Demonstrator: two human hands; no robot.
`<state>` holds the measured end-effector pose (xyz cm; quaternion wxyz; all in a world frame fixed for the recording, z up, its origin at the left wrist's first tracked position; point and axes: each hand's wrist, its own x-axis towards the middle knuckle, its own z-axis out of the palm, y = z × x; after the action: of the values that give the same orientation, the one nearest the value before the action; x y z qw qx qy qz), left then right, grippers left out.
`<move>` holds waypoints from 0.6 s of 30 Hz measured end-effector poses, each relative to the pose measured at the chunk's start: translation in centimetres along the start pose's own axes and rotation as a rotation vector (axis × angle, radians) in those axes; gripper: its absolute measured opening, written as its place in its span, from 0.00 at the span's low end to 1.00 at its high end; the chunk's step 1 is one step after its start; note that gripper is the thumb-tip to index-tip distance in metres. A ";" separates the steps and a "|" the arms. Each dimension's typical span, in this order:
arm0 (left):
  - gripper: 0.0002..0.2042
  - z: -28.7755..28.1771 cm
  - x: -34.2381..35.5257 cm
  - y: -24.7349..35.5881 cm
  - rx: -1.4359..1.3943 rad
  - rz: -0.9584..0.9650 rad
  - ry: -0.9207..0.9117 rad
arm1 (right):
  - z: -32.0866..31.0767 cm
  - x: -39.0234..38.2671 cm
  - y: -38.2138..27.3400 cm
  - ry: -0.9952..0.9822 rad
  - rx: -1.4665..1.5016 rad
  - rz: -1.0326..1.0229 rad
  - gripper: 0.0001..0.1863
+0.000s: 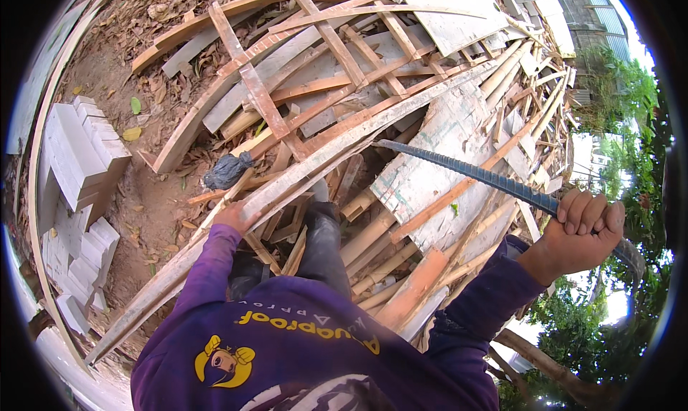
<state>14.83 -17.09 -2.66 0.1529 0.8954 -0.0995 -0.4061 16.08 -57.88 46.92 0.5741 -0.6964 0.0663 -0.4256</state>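
Around the person there is a big heap of wood (502, 149), which fills the middle and the upper right of the view. At the top lies a frame (261, 106) of crossed slats, with leaves and soil on its left, and a white sheet (459, 17) covers part of it on the right. A black bag (228, 170) sits just beside the frame's lower end. Further left, pale blocks (75, 149) are stacked on the bare ground. A panel (433, 149) with peeling surface lies under the bar (473, 173), and bamboo poles (365, 247) lie close to the person's legs (322, 250), so the feet have loose pieces near them on several sides. A long plank (315, 165) passes across, in front of the body. The right hand (591, 228) is clamped on the bar, its fingers folded fully around it, near the hooked end. The left hand (231, 219) lies on the plank and touches it, but I cannot tell whether its fingers close around the edge. The bar is at the right of the view, above the panel; its long axis goes from the right hand toward the left and away from the person, with the thin tip pointing at the plank. Whether this tip touches the wood, I cannot tell. The plank runs slanting, from lower left to upper right.
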 end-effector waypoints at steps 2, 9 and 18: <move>0.43 -0.2 0.1 -0.1 0.009 -0.009 -0.008 | 0.1 0.3 -0.3 -0.034 0.024 -0.016 0.22; 0.42 0.1 0.1 0.0 -0.016 0.018 0.047 | 0.7 1.6 1.7 0.020 0.052 0.058 0.21; 0.41 0.6 0.5 -0.6 -0.021 0.006 0.047 | 4.1 4.0 4.2 0.156 -0.091 0.066 0.23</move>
<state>14.70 -16.82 -3.60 0.1658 0.9028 -0.0941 -0.3855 23.02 -58.58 45.48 0.5487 -0.6838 0.1532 -0.4559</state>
